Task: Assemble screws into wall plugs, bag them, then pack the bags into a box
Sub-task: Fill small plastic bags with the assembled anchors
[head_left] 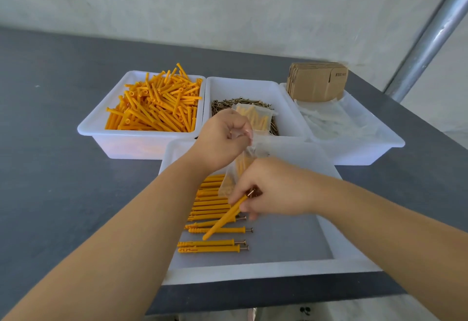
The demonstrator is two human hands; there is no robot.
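Bagging stage, viewed from the head camera. My left hand (pixel 222 140) pinches the top of a clear bag (pixel 239 166) and holds it hanging above the front tray (pixel 253 270), which sits at the near edge of the desk (pixel 63 168); orange pieces show through the film. My right hand (pixel 273 189) grips an assembled plug (pixel 224 218) by its screw-head end, the plug slanting down toward the row of finished plugs (pixel 212 204) lying in that tray. Both hands are thus clamped, one on each item, and close together. Along the far side stand the bin of loose plugs (pixel 157 107), the bin of screws (pixel 222 105) with a filled bag (pixel 254 118) lying on them, and, toward the far right corner, a bin of empty bags (pixel 336 123) with flat cardboard boxes (pixel 316 82). I judge the plug light, stiff and slightly slick, best held near the head where the screw gives purchase; the bag is limp and thin, so its mouth should be held taut at the rim, since a screw tip could snag or pierce the film.
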